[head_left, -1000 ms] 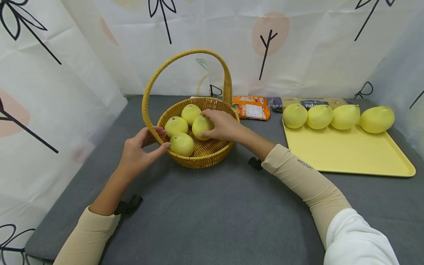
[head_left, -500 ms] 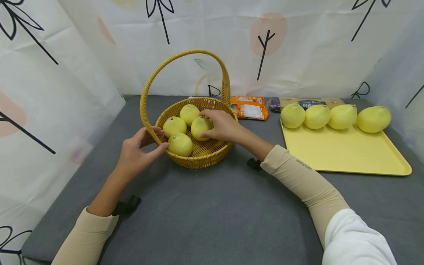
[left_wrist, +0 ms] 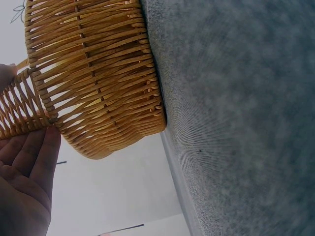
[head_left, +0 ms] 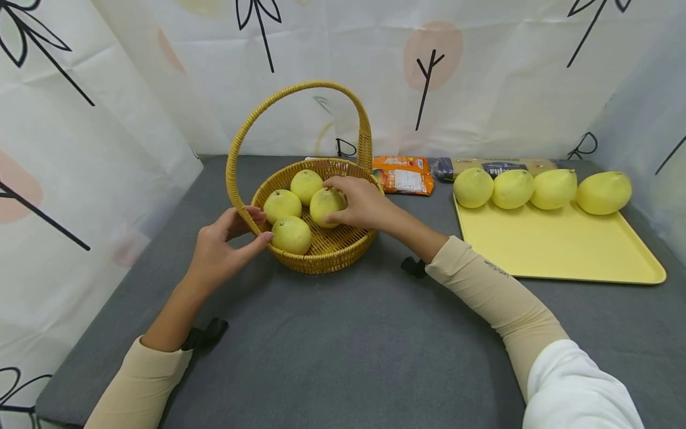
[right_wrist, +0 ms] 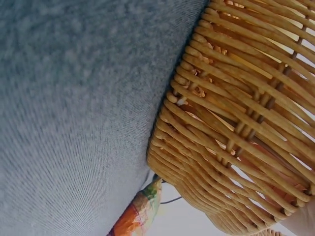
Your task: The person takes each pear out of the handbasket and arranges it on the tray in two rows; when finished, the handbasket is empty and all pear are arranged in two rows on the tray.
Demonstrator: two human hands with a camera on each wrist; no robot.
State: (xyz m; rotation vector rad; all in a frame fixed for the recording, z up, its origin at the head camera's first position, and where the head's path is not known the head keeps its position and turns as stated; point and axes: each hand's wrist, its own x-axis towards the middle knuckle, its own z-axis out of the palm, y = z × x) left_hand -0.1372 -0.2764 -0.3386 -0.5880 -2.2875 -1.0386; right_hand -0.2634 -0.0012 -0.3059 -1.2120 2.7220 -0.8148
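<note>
A yellow wicker basket [head_left: 321, 262] with a tall arched handle [head_left: 234, 158] stands on the grey table, several pale yellow-green pomelos inside it. My left hand [head_left: 217, 250] holds the basket's left side at the foot of the handle, thumb on the near side and fingers beyond it. In the left wrist view, fingers [left_wrist: 42, 157] touch the woven handle base. Reaching over the right rim, my right hand [head_left: 361, 202] grips one pomelo [head_left: 324, 207] among the others in the basket. The right wrist view shows mostly the basket wall [right_wrist: 236, 113]; the held pomelo's underside is hidden.
To the right lies a yellow tray [head_left: 563, 250] with several pomelos [head_left: 513, 189] lined along its far edge. An orange packet [head_left: 408, 176] and a long clear-and-tan package [head_left: 445, 169] lie at the back. A patterned white curtain [head_left: 482, 89] hangs behind the table.
The whole view shifts slightly. Both hands keep the same hold on the basket and the pomelo, and nothing else visibly moves.
</note>
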